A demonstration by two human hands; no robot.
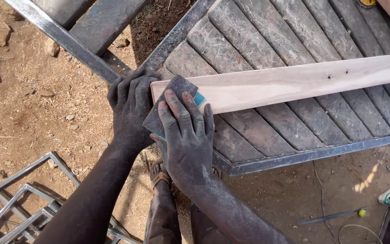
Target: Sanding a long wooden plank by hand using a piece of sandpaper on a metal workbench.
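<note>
A long pale wooden plank (pixel 294 81) lies across a slatted metal panel (pixel 267 40). My left hand (pixel 129 104) grips the plank's left end from the outside, fingers curled over the end grain. My right hand (pixel 186 135) presses a dark sheet of sandpaper (pixel 174 90) with a teal backing against the plank's near edge and left corner, fingers spread flat over it. Both hands are dusted grey.
The metal panel's frame edge (pixel 303 156) runs below the plank. Bare dirt ground (pixel 32 99) with stones surrounds it. A welded metal frame (pixel 19 199) lies at lower left. A thin metal rod (pixel 330 217) and a sandalled foot (pixel 159 174) are on the ground.
</note>
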